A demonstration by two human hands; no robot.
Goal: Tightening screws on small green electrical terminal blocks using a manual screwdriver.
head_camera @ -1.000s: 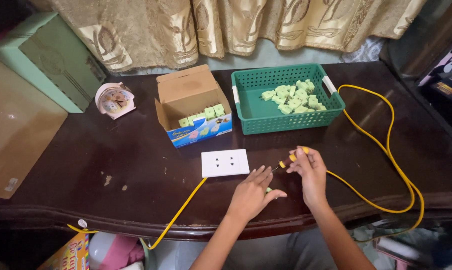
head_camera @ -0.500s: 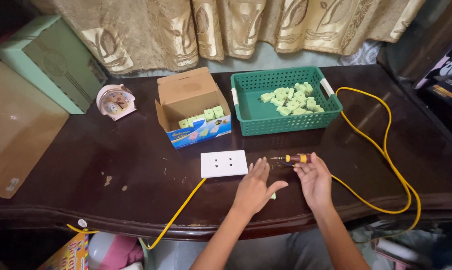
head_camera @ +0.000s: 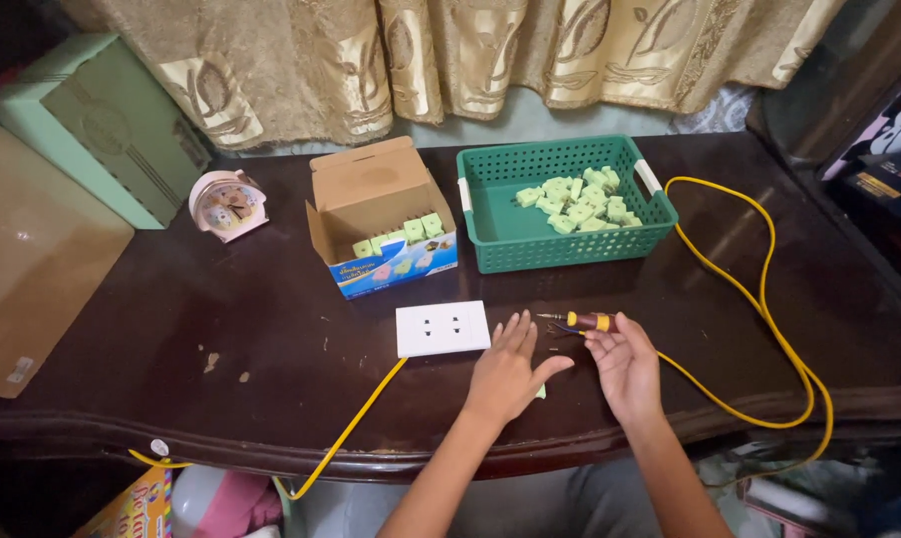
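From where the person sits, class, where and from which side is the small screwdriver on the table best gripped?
Probably by its dark and yellow handle, coming from the right. The screwdriver lies flat, its thin metal tip pointing left toward the white socket plate, and the handle end lies right at the right hand fingertips.

Single head view, looking steeply down, fairly near, over dark table (head_camera: pixel 221 329)

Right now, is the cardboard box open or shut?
Open: the cardboard box has its flap folded back, and pale green pieces show inside.
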